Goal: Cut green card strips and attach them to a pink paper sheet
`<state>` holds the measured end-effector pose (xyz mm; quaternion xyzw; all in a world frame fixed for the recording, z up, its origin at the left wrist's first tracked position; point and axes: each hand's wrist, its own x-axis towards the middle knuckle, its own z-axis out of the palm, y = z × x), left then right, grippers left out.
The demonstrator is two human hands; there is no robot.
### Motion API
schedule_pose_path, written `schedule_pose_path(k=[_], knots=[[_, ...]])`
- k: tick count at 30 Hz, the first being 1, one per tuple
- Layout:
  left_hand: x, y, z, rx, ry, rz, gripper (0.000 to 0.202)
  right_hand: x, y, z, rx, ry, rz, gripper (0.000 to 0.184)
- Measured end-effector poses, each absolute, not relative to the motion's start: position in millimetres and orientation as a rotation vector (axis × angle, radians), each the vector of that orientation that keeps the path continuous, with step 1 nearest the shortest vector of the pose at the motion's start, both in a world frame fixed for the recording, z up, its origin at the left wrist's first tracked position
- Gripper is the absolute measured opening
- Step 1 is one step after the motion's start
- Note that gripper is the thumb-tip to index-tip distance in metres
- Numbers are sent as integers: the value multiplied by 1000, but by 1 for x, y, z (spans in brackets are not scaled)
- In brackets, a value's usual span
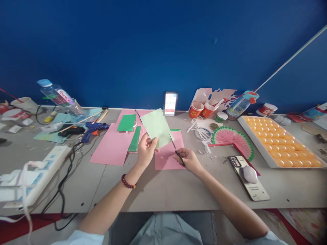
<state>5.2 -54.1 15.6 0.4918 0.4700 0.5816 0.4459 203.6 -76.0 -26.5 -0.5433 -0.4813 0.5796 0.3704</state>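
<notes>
In the head view my left hand (148,147) pinches the lower edge of a pale green sheet of paper (156,125), holding it tilted above the table. My right hand (187,158) grips a pair of scissors (180,156) with dark handles, and the blades reach the sheet's lower right corner. Beneath both hands lies a pink sheet (167,160). To the left rest another pink sheet (109,146), a green piece of paper (127,123) and a narrow green strip (134,139).
At left are a blue glue gun (89,131), a white power strip (48,173) with cables and a plastic bottle (60,93). At right lie a watermelon-patterned paper fan (233,137), a phone (258,189), red paper cups (196,110) and a tray of orange balls (245,136).
</notes>
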Motion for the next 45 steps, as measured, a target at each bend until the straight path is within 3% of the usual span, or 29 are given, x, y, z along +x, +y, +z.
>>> schedule_pose_path(k=[45], knots=[[6,-56,17,1223,1160,1420,35,201,-77,-21,-1442,-1268,1381,54]])
